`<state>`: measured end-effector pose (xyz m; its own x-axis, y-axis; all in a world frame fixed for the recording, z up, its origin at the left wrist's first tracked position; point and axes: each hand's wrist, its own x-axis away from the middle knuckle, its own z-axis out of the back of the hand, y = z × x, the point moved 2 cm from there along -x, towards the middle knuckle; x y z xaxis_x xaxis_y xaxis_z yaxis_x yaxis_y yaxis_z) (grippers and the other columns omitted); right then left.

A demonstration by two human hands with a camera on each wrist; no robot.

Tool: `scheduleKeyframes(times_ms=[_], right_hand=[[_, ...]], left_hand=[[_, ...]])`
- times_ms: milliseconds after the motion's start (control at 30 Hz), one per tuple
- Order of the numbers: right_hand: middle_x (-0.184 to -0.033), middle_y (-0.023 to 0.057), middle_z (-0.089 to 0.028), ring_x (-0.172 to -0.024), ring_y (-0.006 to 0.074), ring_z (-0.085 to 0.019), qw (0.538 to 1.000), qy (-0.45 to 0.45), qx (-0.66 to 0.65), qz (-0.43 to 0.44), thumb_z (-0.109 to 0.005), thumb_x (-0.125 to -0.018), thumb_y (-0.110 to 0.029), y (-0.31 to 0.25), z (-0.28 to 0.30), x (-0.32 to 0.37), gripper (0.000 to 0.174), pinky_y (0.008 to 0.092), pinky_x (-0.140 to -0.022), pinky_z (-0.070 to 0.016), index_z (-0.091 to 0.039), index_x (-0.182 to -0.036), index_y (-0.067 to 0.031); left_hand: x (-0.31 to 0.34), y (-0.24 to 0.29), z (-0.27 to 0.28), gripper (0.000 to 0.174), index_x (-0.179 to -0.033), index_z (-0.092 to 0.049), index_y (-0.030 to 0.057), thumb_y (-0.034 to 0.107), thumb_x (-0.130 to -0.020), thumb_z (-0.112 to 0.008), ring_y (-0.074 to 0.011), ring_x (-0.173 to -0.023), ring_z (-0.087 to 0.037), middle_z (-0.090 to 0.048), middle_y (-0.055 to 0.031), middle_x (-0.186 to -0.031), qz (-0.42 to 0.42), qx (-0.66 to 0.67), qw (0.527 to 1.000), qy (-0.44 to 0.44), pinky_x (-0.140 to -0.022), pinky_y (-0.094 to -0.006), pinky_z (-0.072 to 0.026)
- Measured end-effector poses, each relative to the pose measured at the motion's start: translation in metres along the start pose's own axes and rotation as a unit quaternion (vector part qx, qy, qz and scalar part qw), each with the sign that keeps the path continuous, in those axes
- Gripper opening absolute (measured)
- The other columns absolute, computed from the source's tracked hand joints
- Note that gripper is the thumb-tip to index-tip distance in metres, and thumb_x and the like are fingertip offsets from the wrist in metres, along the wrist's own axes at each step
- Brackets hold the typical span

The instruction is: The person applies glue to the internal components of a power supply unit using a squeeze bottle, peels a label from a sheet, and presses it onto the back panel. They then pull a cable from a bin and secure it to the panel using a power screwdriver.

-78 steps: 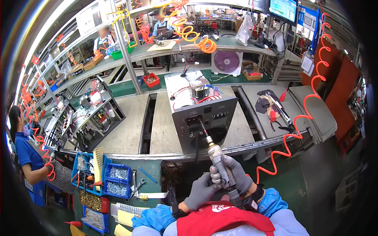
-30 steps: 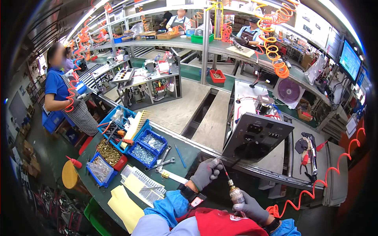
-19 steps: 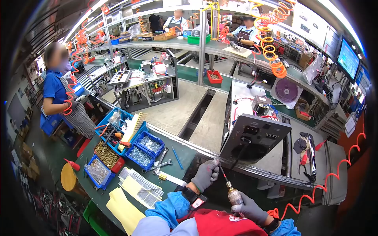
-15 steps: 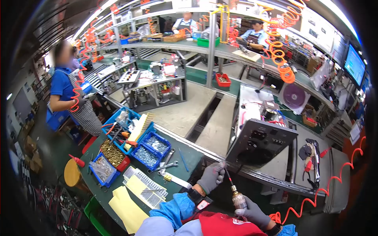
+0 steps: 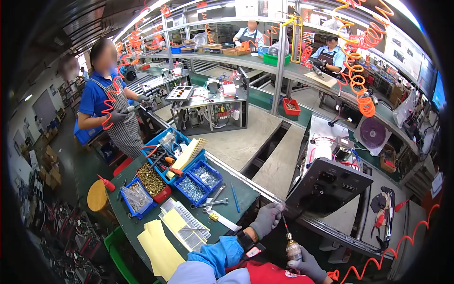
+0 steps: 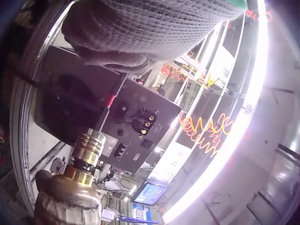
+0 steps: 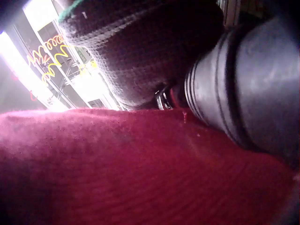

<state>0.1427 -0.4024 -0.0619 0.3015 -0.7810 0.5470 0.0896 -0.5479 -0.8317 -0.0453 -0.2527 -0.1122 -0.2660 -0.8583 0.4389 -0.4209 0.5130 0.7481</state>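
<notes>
In the head view my gloved right hand grips the air driver, which points up and away from my body. My gloved left hand has curled fingers at the tip of the driver's long bit; in the left wrist view the glove meets the upper end of the bit. Whatever its fingertips may pinch there is hidden. Beyond the hands stands a machine with a black panel, tilted in view, not touched by the bit. The right wrist view shows the glove beside the driver's dark body.
Blue trays of screws, wrenches and yellow sheets lie on the green side table. A red coiled hose runs at right. A worker in a checked apron stands at left; two people work across the line.
The driver was at the black panel with both hands on it; it has come back towards my body, and my left hand has moved to the bit's tip. The head view has turned left.
</notes>
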Motion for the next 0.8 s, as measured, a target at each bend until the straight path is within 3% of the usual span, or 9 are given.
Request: scheduleKeyframes(times_ms=[200,400,500,533,633,700,800], right_hand=[[-0.097,0.0056,-0.058,-0.081,0.0145,-0.063,1.0,0.006,-0.021,0.017,-0.076,-0.078,-0.021,-0.008,0.0,-0.001,0.071,0.0292,-0.073,-0.0541,-0.041,-0.137,-0.0045],[-0.094,0.0112,-0.061,-0.08,0.0188,-0.064,0.989,-0.091,-0.118,-0.006,-0.074,-0.079,-0.026,-0.003,0.015,-0.005,0.063,0.0315,-0.074,-0.0556,-0.044,-0.13,-0.0038],[-0.093,0.0125,-0.062,-0.079,0.0205,-0.065,0.929,-0.158,-0.324,-0.081,-0.074,-0.08,-0.03,0.014,0.024,-0.002,0.058,0.0318,-0.073,-0.0562,-0.046,-0.124,-0.0044],[-0.092,0.0111,-0.063,-0.075,0.0203,-0.066,0.896,-0.188,-0.4,-0.036,-0.072,-0.082,-0.032,0.011,0.015,-0.002,0.055,0.0306,-0.069,-0.056,-0.047,-0.123,-0.0045],[-0.095,0.0073,-0.058,-0.078,0.0142,-0.06,0.925,-0.148,-0.346,-0.045,-0.07,-0.085,-0.018,0.015,0.027,-0.005,0.065,0.0299,-0.071,-0.054,-0.038,-0.14,-0.0043],[-0.088,0.0076,-0.059,-0.072,0.0143,-0.06,0.97,-0.086,-0.228,-0.003,-0.067,-0.086,-0.019,-0.013,0.022,0.006,0.062,0.0299,-0.068,-0.0538,-0.038,-0.139,-0.0058],[-0.089,0.0081,-0.058,-0.069,0.0144,-0.06,0.987,-0.011,-0.151,0.052,-0.065,-0.084,-0.018,-0.026,0.027,0.016,0.066,0.0299,-0.065,-0.0537,-0.036,-0.142,-0.0076]], left_hand=[[-0.002,0.005,0.005,0.024,-0.088,-0.056,0.0147,0.035,-0.095,-0.067,-0.0039,-0.043,-0.037,-0.045,0.0063,-0.061,0.006,-0.022,1.0,-0.007,-0.037,-0.0199,-0.028],[-0.016,0.007,0.018,0.021,-0.098,-0.057,0.0094,0.031,-0.1,-0.057,-0.0047,-0.043,-0.035,-0.043,0.0043,-0.061,-0.021,0.047,0.98,-0.192,-0.037,-0.0189,-0.0258],[-0.02,0.005,0.011,0.021,-0.097,-0.057,0.0125,0.033,-0.1,-0.058,-0.0036,-0.046,-0.039,-0.046,0.0049,-0.063,-0.025,0.082,0.971,-0.224,-0.038,-0.0185,-0.0279],[-0.021,0.004,0.006,0.02,-0.096,-0.058,0.0143,0.034,-0.1,-0.058,-0.0029,-0.046,-0.04,-0.047,0.0053,-0.063,-0.025,0.093,0.969,-0.227,-0.038,-0.0184,-0.0286],[-0.01,0.019,-0.016,0.024,-0.099,-0.059,0.0128,0.036,-0.1,-0.057,-0.0031,-0.049,-0.042,-0.049,0.0045,-0.065,-0.066,-0.126,0.988,-0.061,-0.04,-0.0189,-0.0309],[-0.013,0.023,-0.022,0.027,-0.105,-0.061,0.0111,0.037,-0.1,-0.056,-0.0034,-0.049,-0.042,-0.05,0.0044,-0.066,-0.074,-0.161,0.982,-0.071,-0.041,-0.0196,-0.0325],[-0.024,0.024,-0.043,0.033,-0.121,-0.061,0.0068,0.032,-0.1,-0.056,-0.0051,-0.051,-0.045,-0.052,0.0037,-0.069,-0.144,-0.195,0.969,-0.047,-0.043,-0.0223,-0.0352]])
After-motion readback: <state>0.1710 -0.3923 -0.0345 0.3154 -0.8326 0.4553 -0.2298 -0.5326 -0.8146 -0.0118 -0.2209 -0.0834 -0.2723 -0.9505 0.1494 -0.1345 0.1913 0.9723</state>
